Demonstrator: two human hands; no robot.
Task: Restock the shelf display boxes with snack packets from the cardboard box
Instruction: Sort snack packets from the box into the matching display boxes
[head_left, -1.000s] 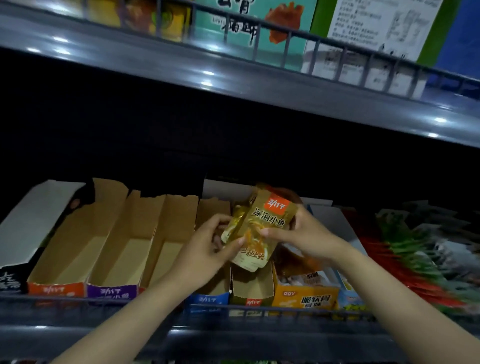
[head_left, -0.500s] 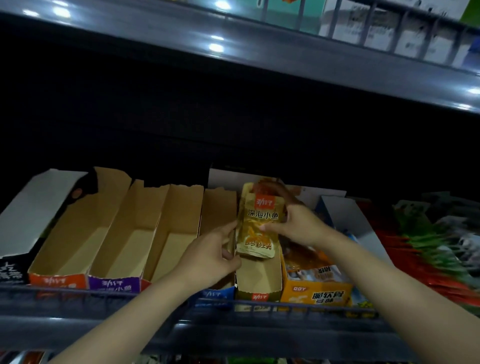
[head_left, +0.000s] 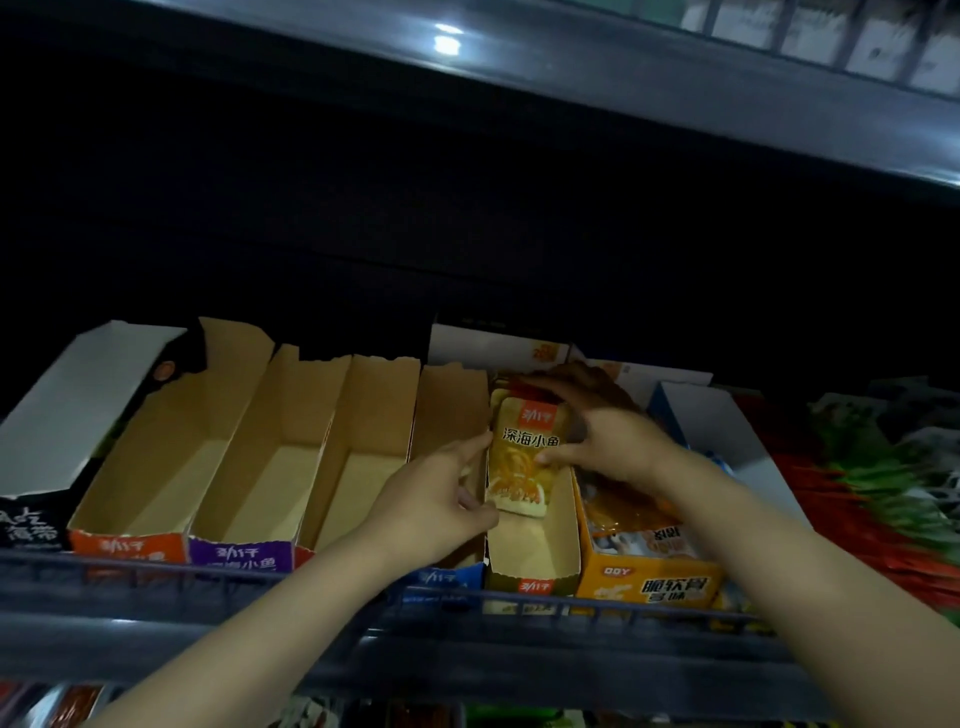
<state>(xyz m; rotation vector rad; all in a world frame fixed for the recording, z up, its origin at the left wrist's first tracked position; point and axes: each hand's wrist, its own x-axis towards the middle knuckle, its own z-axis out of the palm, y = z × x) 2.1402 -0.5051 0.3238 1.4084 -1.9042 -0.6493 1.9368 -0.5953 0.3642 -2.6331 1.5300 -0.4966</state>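
Observation:
A stack of yellow snack packets (head_left: 522, 457) leans in the back of a narrow yellow display box (head_left: 535, 564) on the shelf. My right hand (head_left: 605, 441) grips the stack, fingers curled over its top and thumb on its front. My left hand (head_left: 436, 499) holds the wall between this box and the blue-fronted box (head_left: 447, 577), with a fingertip touching the stack's left edge. The front part of the yellow box is bare. No large cardboard box is in view.
Three brown display boxes stand to the left: orange-fronted (head_left: 130, 540), purple-fronted (head_left: 241, 553), and one more (head_left: 363, 467). A black-and-white box (head_left: 62, 415) is far left. An orange box (head_left: 649, 582) with packets sits on the right, beside red and green packets (head_left: 872, 493). A wire rail (head_left: 311, 577) edges the shelf.
Both hands carried the packets from in front of the boxes down and back into the yellow box. My left hand let go of the packets and took hold of the box wall.

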